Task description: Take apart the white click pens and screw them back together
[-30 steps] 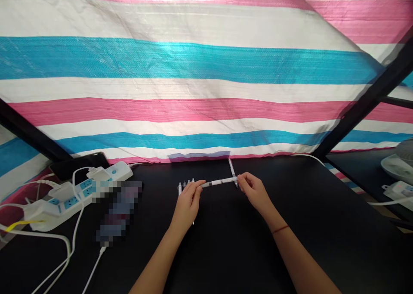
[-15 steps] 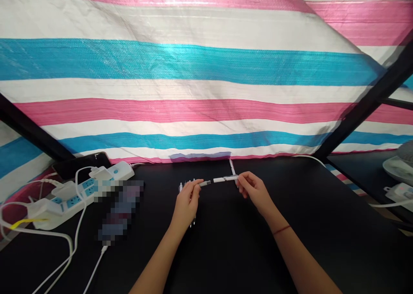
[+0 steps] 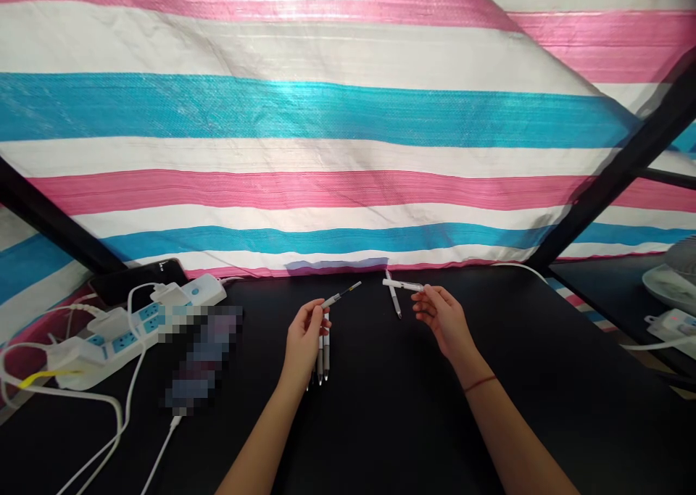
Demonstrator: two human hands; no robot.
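Note:
My left hand [image 3: 305,339] pinches the grey grip end of a pen [image 3: 330,301], and a thin dark refill [image 3: 349,289] sticks out of it, up and to the right. Between the thumb and fingers of my right hand [image 3: 443,319] is a white pen barrel with a clip [image 3: 401,285], pointing left. A gap separates the two pen parts. Behind the barrel, a white pen [image 3: 394,299] lies on the table. Several more pens [image 3: 322,354] lie side by side beneath my left hand, which partly hides them.
At the left stands a white power strip [image 3: 122,335] with chargers and white cables. A black phone [image 3: 146,277] leans behind it, and a blurred-out device [image 3: 201,357] lies beside it. Striped sheeting [image 3: 326,183] hangs behind the black table [image 3: 413,422]. Black frame bars [image 3: 609,169] slant at both sides.
The two pen parts have moved apart, baring the refill. My right hand has shifted right with the barrel; my left hand has drawn slightly left, its part now tilted upward.

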